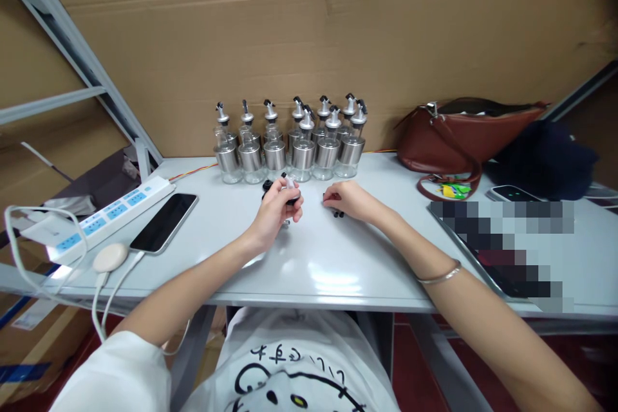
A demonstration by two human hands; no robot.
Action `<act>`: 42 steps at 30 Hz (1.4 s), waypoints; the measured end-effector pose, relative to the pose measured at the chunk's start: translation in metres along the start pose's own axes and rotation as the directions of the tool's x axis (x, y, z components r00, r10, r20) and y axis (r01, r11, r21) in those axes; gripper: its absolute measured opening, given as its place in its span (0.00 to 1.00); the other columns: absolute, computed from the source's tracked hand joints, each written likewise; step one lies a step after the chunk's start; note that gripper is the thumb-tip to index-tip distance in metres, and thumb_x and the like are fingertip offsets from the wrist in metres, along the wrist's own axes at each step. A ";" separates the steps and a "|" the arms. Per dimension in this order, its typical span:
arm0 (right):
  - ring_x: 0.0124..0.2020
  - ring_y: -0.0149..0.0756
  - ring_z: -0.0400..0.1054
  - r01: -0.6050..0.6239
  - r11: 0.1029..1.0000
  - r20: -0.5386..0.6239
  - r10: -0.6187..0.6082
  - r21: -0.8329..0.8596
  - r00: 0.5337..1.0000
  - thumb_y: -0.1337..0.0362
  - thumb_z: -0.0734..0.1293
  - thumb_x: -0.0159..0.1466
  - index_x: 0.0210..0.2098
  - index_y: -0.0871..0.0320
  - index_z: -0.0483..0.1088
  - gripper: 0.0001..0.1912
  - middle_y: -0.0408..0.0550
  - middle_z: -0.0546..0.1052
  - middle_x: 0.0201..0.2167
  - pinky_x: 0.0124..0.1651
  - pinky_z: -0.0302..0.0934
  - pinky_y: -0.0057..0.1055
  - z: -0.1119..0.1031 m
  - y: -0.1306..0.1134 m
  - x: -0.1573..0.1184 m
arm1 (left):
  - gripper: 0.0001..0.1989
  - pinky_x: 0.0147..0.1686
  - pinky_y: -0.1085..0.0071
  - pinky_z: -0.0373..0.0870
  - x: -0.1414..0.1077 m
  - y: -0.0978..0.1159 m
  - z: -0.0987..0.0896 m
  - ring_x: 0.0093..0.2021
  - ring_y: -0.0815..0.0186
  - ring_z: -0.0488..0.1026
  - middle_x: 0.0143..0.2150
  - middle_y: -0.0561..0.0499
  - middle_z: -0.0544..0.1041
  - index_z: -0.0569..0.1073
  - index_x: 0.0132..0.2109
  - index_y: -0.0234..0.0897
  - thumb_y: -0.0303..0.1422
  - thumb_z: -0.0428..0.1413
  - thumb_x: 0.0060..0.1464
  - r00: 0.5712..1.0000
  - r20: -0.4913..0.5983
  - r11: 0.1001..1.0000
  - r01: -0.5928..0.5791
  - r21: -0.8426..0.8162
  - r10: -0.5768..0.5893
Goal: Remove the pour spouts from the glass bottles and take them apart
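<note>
My left hand (277,209) is closed around a pourer top (290,192) with a silver body and black parts, held above the table. Just right of it, my right hand (345,198) has its fingers pinched together low over the table, beside small black pieces (338,213); what the fingertips hold, if anything, is hidden. Behind both hands stand several glass bottles with steel sleeves (303,156). Some carry silver-and-black pourer tops, while three at the front left (250,158) have open necks. More black and silver parts lie partly hidden around my left hand.
A power strip (116,211), a phone (165,223) and a round white charger (110,258) with cables lie at the left. At the right are a brown bag (458,135), a dark cap (545,158) and a partly pixelated flat device (483,248). Cardboard stands behind the table.
</note>
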State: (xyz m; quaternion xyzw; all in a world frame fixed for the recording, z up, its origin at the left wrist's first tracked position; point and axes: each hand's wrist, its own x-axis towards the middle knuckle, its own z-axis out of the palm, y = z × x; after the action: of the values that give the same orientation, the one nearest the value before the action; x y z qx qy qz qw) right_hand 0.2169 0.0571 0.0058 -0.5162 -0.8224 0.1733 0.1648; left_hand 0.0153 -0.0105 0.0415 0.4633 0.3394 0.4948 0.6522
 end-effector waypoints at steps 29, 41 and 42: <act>0.25 0.33 0.73 -0.139 0.988 -0.040 0.142 0.069 0.989 0.77 0.56 0.59 0.38 0.64 0.73 0.15 0.50 0.79 0.26 0.32 0.63 0.25 -0.014 0.011 0.003 | 0.14 0.17 0.80 0.39 0.002 0.006 -0.005 0.15 0.79 0.40 0.16 0.65 0.44 0.59 0.30 0.39 0.42 0.54 0.51 0.994 0.102 0.995 0.030 0.097 -0.040; 0.30 0.32 0.68 0.325 0.938 -0.326 -0.272 0.122 0.906 0.57 0.50 0.70 0.43 0.58 0.64 0.17 0.48 0.73 0.32 0.37 0.60 0.27 -0.011 -0.040 -0.025 | 0.15 0.17 0.79 0.38 0.003 0.009 -0.011 0.15 0.79 0.41 0.15 0.64 0.46 0.62 0.27 0.37 0.40 0.59 0.47 0.899 0.325 0.944 0.218 0.246 -0.292; 0.30 0.32 0.67 0.404 0.904 -0.350 -0.336 0.142 0.874 0.56 0.50 0.70 0.42 0.57 0.64 0.17 0.47 0.73 0.32 0.37 0.60 0.27 -0.008 -0.045 -0.027 | 0.15 0.17 0.79 0.38 0.001 0.009 -0.010 0.15 0.79 0.40 0.15 0.64 0.46 0.62 0.27 0.37 0.41 0.59 0.47 0.885 0.350 0.942 0.228 0.247 -0.306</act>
State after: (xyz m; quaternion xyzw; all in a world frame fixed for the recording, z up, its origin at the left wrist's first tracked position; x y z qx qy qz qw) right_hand 0.1964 0.0155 0.0310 -0.3491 -0.8457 0.1389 0.3789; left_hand 0.0034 -0.0055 0.0464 0.5622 0.3136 0.2632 0.7186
